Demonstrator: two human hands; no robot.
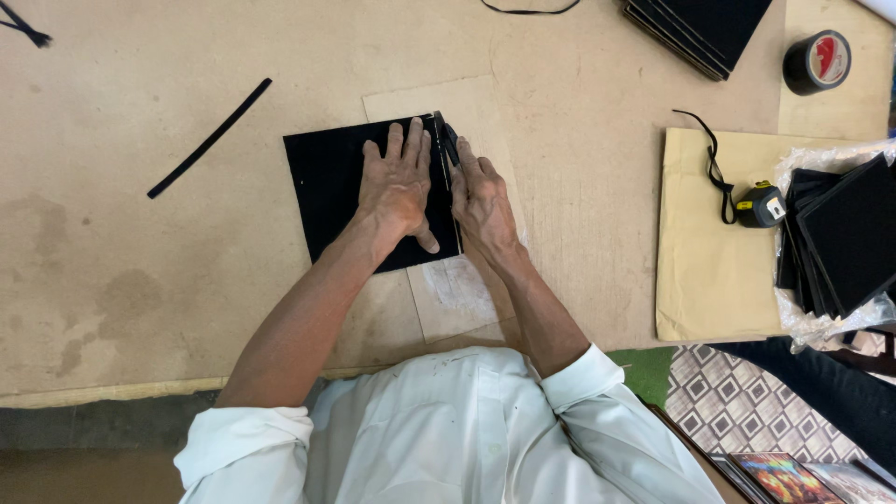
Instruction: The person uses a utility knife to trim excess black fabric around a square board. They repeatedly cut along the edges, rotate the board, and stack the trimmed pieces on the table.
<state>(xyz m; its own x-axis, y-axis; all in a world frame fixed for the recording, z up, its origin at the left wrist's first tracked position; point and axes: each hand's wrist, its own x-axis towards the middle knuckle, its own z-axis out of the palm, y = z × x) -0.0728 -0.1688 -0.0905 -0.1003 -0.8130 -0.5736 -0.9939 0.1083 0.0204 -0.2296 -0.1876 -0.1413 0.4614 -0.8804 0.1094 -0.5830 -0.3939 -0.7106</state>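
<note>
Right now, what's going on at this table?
A person in a white shirt leans over a brown table. The left hand presses flat on a black square sheet. The right hand holds a dark tool at the sheet's right edge, over a cardboard piece. A black strip lies to the left; stacks of black squares, a tape measure and a tape roll sit to the right.

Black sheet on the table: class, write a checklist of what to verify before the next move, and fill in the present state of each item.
1. Left hand lies flat on the black sheet: ok.
2. Right hand sits at the sheet's right edge with a dark tool: ok.
3. Kind of tool and its edge: cannot tell.
4. Cardboard pad lies under the sheet: ok.
5. Left thumb is apart from that edge: not ok, close to it.
6. Tape measure is away from the hands: ok.
</note>
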